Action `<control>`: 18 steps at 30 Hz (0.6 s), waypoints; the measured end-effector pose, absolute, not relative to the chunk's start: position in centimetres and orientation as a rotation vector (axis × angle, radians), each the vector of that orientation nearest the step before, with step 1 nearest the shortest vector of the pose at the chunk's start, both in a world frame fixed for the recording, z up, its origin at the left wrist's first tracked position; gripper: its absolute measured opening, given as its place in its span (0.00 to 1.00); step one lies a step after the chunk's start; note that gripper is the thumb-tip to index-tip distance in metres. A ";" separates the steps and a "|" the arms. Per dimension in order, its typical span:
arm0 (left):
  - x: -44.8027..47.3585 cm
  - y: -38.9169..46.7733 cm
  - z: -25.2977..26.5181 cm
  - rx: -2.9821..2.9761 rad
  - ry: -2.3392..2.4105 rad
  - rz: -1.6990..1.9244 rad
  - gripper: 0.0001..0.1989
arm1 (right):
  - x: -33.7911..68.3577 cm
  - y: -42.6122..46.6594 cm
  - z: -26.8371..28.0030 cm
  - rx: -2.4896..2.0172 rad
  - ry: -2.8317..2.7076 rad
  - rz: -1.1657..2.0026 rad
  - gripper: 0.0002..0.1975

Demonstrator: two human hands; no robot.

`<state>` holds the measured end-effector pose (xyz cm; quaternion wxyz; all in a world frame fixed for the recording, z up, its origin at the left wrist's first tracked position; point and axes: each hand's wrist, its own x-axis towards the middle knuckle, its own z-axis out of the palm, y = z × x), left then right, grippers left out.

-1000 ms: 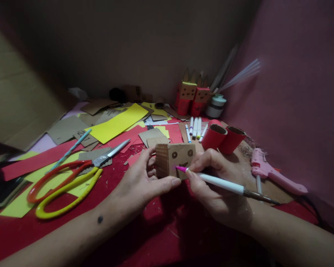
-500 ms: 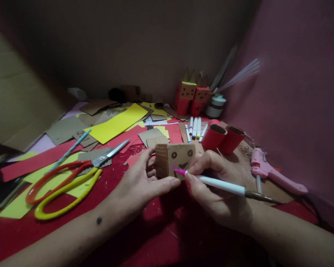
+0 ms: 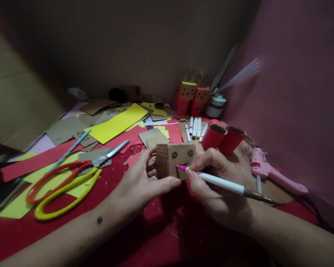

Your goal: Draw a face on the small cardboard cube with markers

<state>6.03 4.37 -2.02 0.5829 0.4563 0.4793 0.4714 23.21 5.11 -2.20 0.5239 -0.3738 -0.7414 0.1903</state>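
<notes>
Worktop (image 3: pixel 158 237); hands (image 3: pixel 144 185) closed round box (image 3: pixel 171 161), marker (image 3: pixel 222 182)

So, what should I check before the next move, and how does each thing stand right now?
1. Brown cardboard box with a drawn face held: ok, in the left hand.
2. White marker with a magenta tip gripped: ok, in the right hand.
3. Marker tip touching the box: cannot tell; they overlap in view.
4. Metal scissors with red and yellow handles clear of both hands: ok.
5. Red open-topped cylinders clear of the right hand: cannot tell.
6. Pink plastic glue gun switched off: cannot tell.
</notes>
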 end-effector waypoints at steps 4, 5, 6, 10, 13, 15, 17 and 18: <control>6.0 4.4 -2.0 1.055 1.118 1.098 0.37 | 23.4 5.0 -1.9 -0.911 -1.807 0.432 0.07; 6.1 4.4 -2.1 1.055 1.116 1.101 0.37 | 23.4 5.0 -1.9 -0.909 -1.816 0.435 0.07; 6.1 4.4 -2.1 1.055 1.112 1.105 0.37 | 23.4 5.0 -1.8 -0.901 -1.826 0.441 0.07; 6.0 4.4 -2.2 1.063 1.114 1.103 0.37 | 23.5 5.1 -1.7 -0.870 -1.840 0.482 0.07; 6.0 4.4 -2.1 1.078 1.126 1.084 0.37 | 23.5 5.1 -1.8 -0.855 -1.839 0.499 0.07; 6.0 4.4 -2.1 1.083 1.127 1.076 0.38 | 23.5 5.1 -2.0 -0.845 -1.837 0.510 0.07; 6.0 4.4 -2.1 1.085 1.128 1.070 0.38 | 23.4 5.0 -2.1 -0.832 -1.822 0.532 0.06; 6.0 4.4 -2.0 1.085 1.126 1.068 0.38 | 23.4 5.0 -2.1 -0.827 -1.812 0.551 0.06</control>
